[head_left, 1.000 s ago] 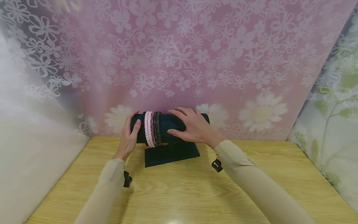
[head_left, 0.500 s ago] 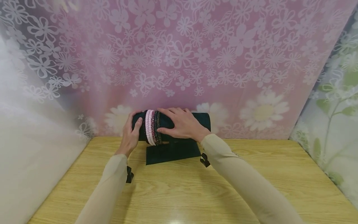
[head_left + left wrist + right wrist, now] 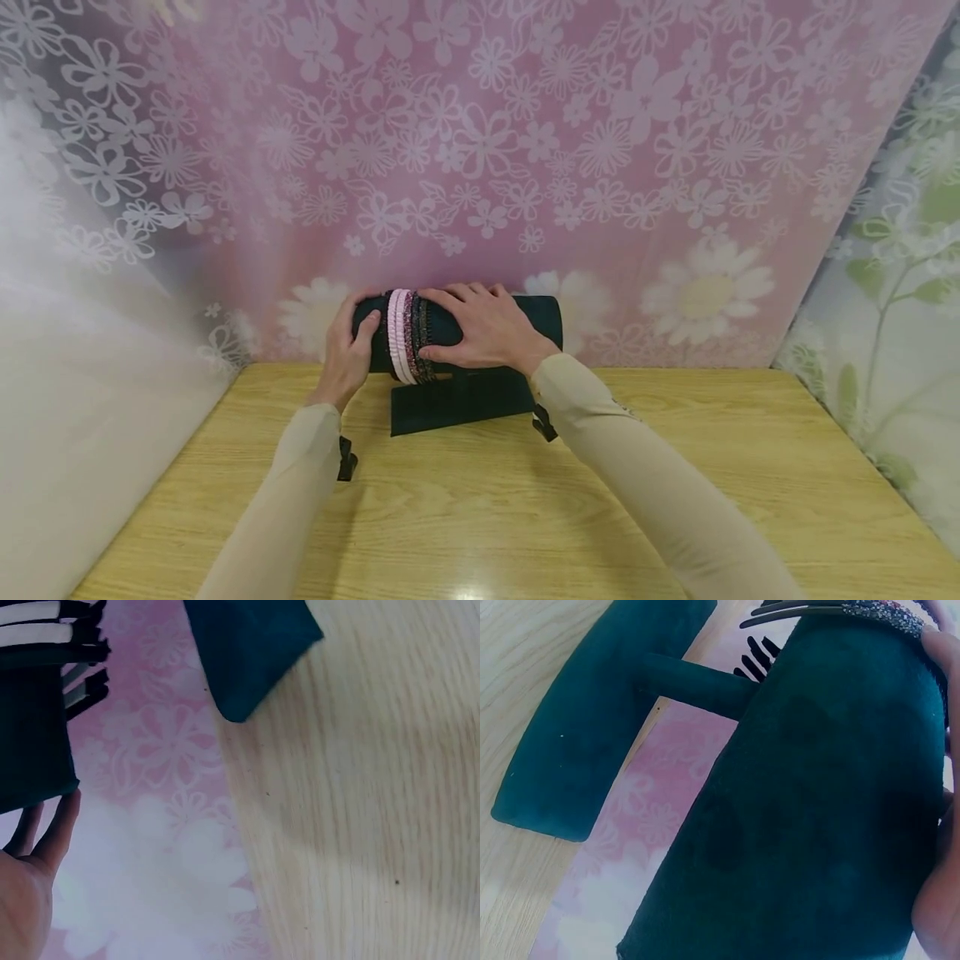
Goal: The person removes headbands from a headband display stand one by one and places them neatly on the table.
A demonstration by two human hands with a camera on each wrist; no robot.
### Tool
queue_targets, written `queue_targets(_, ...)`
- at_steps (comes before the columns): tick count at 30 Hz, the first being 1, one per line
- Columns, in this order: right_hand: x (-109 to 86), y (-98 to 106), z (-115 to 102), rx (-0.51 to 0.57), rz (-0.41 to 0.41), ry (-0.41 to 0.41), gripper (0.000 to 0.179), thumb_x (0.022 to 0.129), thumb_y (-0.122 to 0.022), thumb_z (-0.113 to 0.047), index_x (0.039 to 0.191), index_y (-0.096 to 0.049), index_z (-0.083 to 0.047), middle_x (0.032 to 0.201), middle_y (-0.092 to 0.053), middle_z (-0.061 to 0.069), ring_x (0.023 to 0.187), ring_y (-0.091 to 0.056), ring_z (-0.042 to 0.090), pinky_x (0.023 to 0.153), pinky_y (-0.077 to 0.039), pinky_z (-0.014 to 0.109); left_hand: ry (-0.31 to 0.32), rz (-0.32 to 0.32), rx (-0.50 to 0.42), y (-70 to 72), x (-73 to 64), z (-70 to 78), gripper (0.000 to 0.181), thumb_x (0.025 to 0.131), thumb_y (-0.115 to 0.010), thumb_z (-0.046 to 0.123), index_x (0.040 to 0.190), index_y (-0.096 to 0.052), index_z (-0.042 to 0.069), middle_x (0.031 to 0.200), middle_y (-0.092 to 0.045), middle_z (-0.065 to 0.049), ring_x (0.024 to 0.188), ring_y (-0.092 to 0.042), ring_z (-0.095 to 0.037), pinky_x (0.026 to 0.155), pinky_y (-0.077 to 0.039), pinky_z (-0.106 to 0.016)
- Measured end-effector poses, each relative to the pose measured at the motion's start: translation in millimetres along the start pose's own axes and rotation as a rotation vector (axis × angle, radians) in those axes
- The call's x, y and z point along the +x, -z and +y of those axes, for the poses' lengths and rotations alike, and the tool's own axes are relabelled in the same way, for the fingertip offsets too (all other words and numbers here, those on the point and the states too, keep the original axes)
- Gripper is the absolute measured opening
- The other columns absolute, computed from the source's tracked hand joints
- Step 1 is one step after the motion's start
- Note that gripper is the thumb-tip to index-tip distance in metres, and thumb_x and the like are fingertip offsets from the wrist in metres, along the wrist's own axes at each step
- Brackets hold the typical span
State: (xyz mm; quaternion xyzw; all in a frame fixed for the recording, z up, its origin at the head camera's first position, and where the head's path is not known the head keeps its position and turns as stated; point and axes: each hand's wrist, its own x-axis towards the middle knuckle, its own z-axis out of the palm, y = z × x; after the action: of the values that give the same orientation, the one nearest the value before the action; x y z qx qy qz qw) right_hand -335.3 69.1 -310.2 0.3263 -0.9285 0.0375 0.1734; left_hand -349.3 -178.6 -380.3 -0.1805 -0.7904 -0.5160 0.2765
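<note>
A dark green velvet display roll (image 3: 538,321) stands on a flat base (image 3: 459,404) on the table. Several headbands sit round its left part: pink pleated headbands (image 3: 398,337) and, right of them, dark sparkly headbands (image 3: 422,342). My left hand (image 3: 347,354) grips the roll's left end, thumb in front; in the left wrist view its fingers (image 3: 56,832) hold the roll's edge. My right hand (image 3: 483,329) lies over the middle of the roll, thumb and index finger at the rightmost headband. In the right wrist view a fingertip (image 3: 939,646) touches its glittery band (image 3: 889,616).
A wood-grain table (image 3: 465,500) lies under the stand. Close behind rises a pink flowered backdrop (image 3: 480,167), with a pale sheet (image 3: 97,375) at the left and a leaf-patterned one (image 3: 892,333) at the right. Both wrists carry small black devices (image 3: 347,460).
My right hand has slid left along the roll, from its right part to the dark headbands. The left hand keeps its hold on the roll's end.
</note>
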Motion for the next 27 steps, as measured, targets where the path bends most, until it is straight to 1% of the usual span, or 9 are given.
queue_targets(6, 0.4, 0.2, -2.1, 0.01, 0.0, -0.007, 0.087, 0.085, -0.055, -0.079, 0.158, -0.035, -0.036, 0.161, -0.044, -0.003, 0.14, -0.05, 0.028, 0.107, -0.041, 0.055, 0.0, 0.022, 0.005, -1.4, -2.4, -3.5, 0.043, 0.106, -0.048, 0.03, 0.144, -0.054, 0.012, 0.144, -0.058, -0.006, 0.127, -0.055, -0.026, 0.11, -0.039, -0.051)
queue_targets(15, -1.6, 2.3, -2.8, 0.04, -0.025, -0.036, 0.087, 0.085, -0.058, -0.075, 0.159, -0.035, -0.035, 0.162, -0.042, -0.005, 0.142, -0.048, 0.027, 0.112, -0.037, 0.056, -0.016, 0.048, 0.01, -5.4, -2.0, -4.3, 0.04, 0.105, -0.049, 0.03, 0.14, -0.057, 0.011, 0.138, -0.061, -0.009, 0.118, -0.058, -0.028, 0.104, -0.042, -0.051)
queue_targets(22, -0.8, 5.4, -3.4, 0.059, -0.048, -0.036, 0.087, 0.085, -0.06, -0.073, 0.158, -0.036, -0.032, 0.161, -0.044, -0.003, 0.142, -0.047, 0.027, 0.113, -0.036, 0.056, -0.015, 0.051, 0.007, -4.4, -2.8, -4.8, 0.041, 0.105, -0.049, 0.031, 0.141, -0.056, 0.011, 0.138, -0.06, -0.007, 0.118, -0.058, -0.026, 0.105, -0.042, -0.05)
queue_targets(27, -1.6, 7.9, -3.2, 0.063, -0.062, -0.033, 0.087, 0.086, -0.062, -0.072, 0.158, -0.036, -0.03, 0.16, -0.045, -0.001, 0.143, -0.046, 0.027, 0.113, -0.037, 0.057, -0.012, 0.052, 0.014, -4.7, -3.0, -5.0, 0.042, 0.105, -0.047, 0.032, 0.141, -0.055, 0.011, 0.138, -0.06, -0.008, 0.118, -0.057, -0.027, 0.105, -0.042, -0.051)
